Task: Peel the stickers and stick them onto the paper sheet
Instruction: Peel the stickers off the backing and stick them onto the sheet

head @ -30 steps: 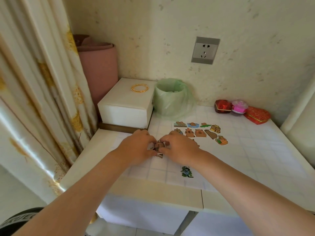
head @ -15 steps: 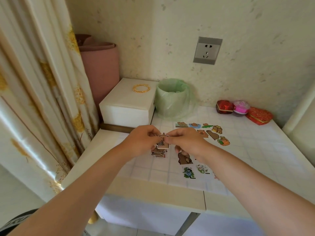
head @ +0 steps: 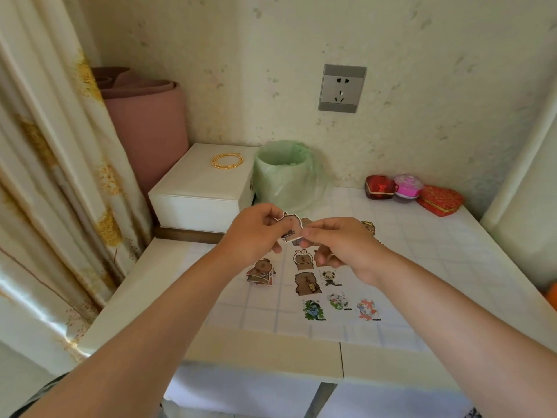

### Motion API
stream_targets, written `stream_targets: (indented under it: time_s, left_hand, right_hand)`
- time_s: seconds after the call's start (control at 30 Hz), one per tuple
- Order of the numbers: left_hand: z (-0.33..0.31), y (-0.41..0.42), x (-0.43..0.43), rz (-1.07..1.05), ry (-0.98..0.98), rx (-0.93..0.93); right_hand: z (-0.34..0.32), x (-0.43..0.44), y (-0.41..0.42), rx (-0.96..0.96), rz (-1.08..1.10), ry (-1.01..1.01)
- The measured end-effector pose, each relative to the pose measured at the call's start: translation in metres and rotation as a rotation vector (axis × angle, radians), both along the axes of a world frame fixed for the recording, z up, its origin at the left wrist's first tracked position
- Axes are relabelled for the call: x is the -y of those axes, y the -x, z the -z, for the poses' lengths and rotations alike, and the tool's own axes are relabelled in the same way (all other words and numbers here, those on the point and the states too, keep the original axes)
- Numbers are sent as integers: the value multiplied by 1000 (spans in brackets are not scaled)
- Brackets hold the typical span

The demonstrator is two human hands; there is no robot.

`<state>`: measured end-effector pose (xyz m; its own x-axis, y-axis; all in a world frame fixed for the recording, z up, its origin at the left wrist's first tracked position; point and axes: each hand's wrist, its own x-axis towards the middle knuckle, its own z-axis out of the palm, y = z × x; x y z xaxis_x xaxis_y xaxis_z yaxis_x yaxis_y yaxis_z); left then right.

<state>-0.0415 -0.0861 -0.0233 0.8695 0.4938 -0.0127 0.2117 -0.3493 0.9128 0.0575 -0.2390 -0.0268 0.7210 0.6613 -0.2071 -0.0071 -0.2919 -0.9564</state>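
— Held where?
— Mid-frame, above the gridded paper sheet (head: 241, 312): glossy die-cut sticker (head: 291, 227), brown cartoon animal, white-edged. Pinched at left edge by left grip (head: 256, 233), at right edge by right grip (head: 340, 245).
— Others?
— Loose sticker pile (head: 260, 271) just below, flat on the sheet.

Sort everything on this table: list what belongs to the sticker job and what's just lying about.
Job: brown bear paper sticker pinched by left hand and right hand; small pile of cartoon stickers; grid-lined white paper sheet bearing stuck stickers.
Lying about: white rectangular box; gold bangles; green-bagged bin; red heart-shaped box; rolled pink mat.
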Motion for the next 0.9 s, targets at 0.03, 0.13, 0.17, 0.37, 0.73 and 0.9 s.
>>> stream_targets:
  time_s: [0.03,0.13,0.17,0.37,0.73,0.9]
  left_hand:
    - [0,-3,1,0,-5,0]
    - [-1,-12,6,47,-12,-42]
    - [-1,-15,9,65,-23,-60]
    - [2,-29,22,95,-188,-82]
    - [13,-45,36,74,-232,-31]
    - [12,-44,37,30,-162,21]
  right_hand:
    - [0,2,-2,-5,14,3]
    - [1,8,-8,-21,76,2]
    - [1,9,-9,-37,94,-2]
    - [7,11,-18,-144,200,0]
    - [10,20,-27,-10,268,20]
    - [11,20,-26,54,243,-51]
